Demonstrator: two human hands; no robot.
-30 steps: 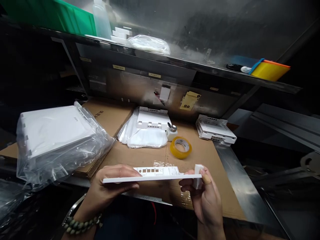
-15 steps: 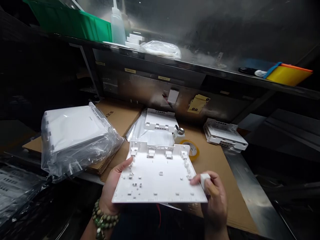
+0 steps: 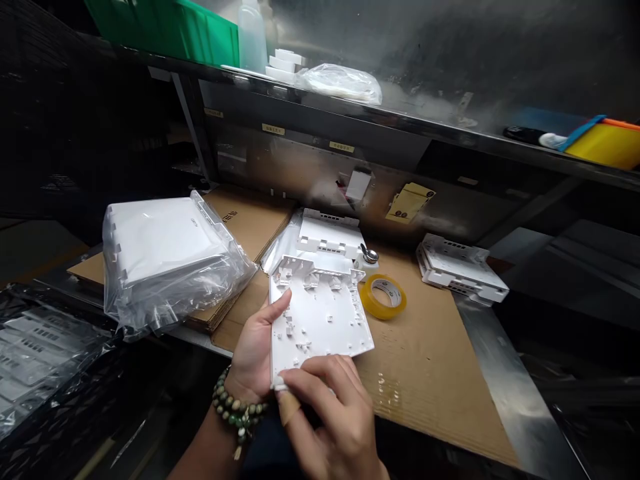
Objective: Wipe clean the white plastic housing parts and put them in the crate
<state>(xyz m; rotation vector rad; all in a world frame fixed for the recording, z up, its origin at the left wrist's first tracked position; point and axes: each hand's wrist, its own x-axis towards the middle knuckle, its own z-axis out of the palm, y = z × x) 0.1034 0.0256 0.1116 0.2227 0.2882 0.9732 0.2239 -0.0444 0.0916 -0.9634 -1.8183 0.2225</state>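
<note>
A white plastic housing panel (image 3: pixel 320 320) with clips and small posts on its inner face is tilted in front of me. My left hand (image 3: pixel 255 343) grips its left edge, thumb on top and fingers underneath. At the panel's near left corner is my right hand (image 3: pixel 330 407), its thumb and fingers pinched together. A bit of a small white block (image 3: pixel 281 383) shows at those fingertips against the panel's edge; the rest of the block is hidden by the fingers. A tan bandage (image 3: pixel 289 407) wraps the right thumb.
Bagged white panels (image 3: pixel 160 247) lie on cardboard (image 3: pixel 240 220) at the left. Behind my panel are another white housing (image 3: pixel 330 237), a metal-topped bottle (image 3: pixel 369 260) and a yellow tape roll (image 3: pixel 383 297). Stacked housings (image 3: pixel 460 270) stand at the right. A metal shelf (image 3: pixel 400 127) crosses above.
My right hand has moved from the panel's right edge to its near left corner with the block. The panel has turned and tilted in my left hand. The view has shifted slightly.
</note>
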